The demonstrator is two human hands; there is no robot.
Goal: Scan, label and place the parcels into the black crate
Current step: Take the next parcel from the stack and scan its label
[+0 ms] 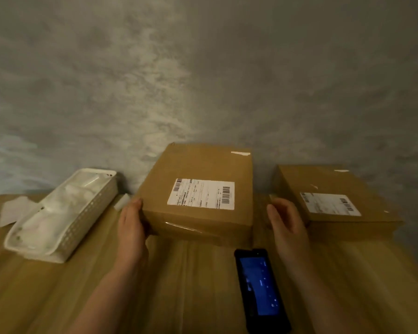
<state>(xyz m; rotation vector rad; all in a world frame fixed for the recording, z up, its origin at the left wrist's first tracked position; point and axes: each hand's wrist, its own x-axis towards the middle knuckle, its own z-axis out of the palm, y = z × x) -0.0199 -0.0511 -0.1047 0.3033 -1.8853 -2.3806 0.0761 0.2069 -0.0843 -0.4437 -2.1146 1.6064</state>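
Note:
A brown cardboard parcel with a white barcode label lies at the table's centre back. My left hand grips its near left corner. My right hand hovers just right of that parcel, fingers apart, touching nothing. A second, flatter cardboard parcel with its own label lies at the right. A black handheld scanner with a lit blue screen lies flat on the table in front of the centre parcel, between my forearms. No black crate is in view.
A white perforated basket holding white labels or bags stands at the left. Loose white paper lies beside it and a small white piece behind it. The wooden table ends at a grey wall.

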